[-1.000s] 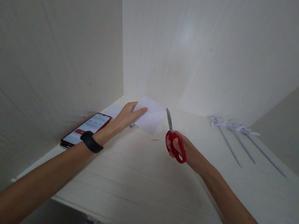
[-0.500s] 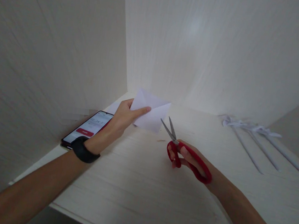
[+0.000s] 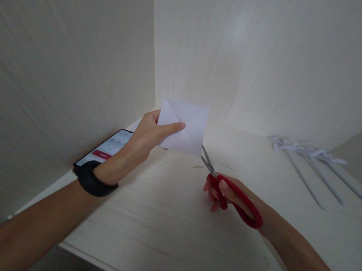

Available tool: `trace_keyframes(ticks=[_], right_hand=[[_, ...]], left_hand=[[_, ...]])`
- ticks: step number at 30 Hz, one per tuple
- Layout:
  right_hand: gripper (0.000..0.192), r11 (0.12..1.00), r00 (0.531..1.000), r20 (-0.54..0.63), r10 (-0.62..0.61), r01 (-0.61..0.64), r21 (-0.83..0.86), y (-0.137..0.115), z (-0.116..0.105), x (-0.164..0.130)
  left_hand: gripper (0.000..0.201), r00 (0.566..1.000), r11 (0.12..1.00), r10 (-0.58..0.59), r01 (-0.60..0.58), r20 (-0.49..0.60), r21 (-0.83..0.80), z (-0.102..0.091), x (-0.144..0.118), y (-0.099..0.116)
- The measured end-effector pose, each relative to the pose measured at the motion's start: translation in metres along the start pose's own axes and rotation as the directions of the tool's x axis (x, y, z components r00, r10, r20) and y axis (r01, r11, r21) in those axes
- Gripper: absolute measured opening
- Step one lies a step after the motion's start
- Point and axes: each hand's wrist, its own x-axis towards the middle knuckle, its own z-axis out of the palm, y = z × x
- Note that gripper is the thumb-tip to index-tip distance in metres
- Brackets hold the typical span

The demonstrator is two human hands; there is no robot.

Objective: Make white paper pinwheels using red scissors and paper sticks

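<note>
My left hand [image 3: 148,134] pinches a creased square of white paper [image 3: 187,125] by its left side and holds it upright above the pale wooden table [image 3: 171,229]. A black band sits on that wrist. My right hand [image 3: 226,196] grips red-handled scissors [image 3: 231,192], fingers through the loops. The steel blades are spread apart and meet the paper's lower right corner, one blade hidden behind the sheet.
A phone [image 3: 105,149] with a lit screen lies at the left, against the side wall. Several white paper flowers on rolled stems [image 3: 313,166] lie at the far right. A small brown scrap [image 3: 197,167] rests under the paper. Walls close the back and left.
My left hand lifted the paper off the table and turned it upright. My right hand swung the scissors, spread the blades and brought them to the paper's lower right corner.
</note>
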Motion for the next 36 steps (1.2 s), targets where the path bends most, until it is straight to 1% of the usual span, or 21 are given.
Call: trace_keyframes(ticks=[4, 8, 12, 14, 17, 21, 29, 36], right_hand=[[0.062, 1.0, 0.999, 0.042, 0.007, -0.007, 0.001, 0.001, 0.002, 0.002], [0.061, 1.0, 0.999, 0.036, -0.026, 0.026, 0.006, 0.0, 0.002, 0.001], [0.058, 0.997, 0.994, 0.083, -0.067, 0.07, -0.028, 0.0, 0.001, 0.0], [0.057, 0.996, 0.993, 0.095, -0.072, 0.076, -0.043, 0.0, 0.001, 0.001], [0.057, 0.998, 0.996, 0.076, -0.044, 0.047, -0.036, -0.003, 0.001, 0.001], [0.054, 0.999, 0.997, 0.071, -0.033, 0.034, -0.014, -0.006, 0.003, 0.001], [0.052, 0.998, 0.992, 0.113, -0.056, 0.053, 0.026, -0.004, 0.003, 0.002], [0.053, 0.998, 0.992, 0.107, -0.066, 0.067, -0.007, -0.003, 0.003, 0.001]], left_hand=[[0.035, 1.0, 0.999, -0.005, 0.004, 0.005, 0.05, 0.002, -0.002, -0.001], [0.035, 1.0, 0.998, 0.009, -0.008, -0.008, 0.057, -0.001, -0.003, -0.001], [0.035, 1.0, 0.998, 0.019, -0.017, -0.024, 0.063, -0.005, -0.002, -0.003], [0.035, 1.0, 0.997, 0.023, -0.022, -0.013, 0.071, -0.004, -0.002, -0.004], [0.036, 1.0, 0.997, 0.027, -0.028, 0.016, 0.073, -0.002, -0.004, -0.003], [0.036, 1.0, 0.997, 0.003, -0.004, 0.013, 0.078, 0.0, -0.006, 0.0], [0.035, 0.999, 0.998, 0.007, -0.009, 0.04, 0.069, 0.003, -0.008, 0.002], [0.036, 0.998, 0.997, -0.015, 0.011, 0.058, 0.08, 0.005, -0.011, 0.004]])
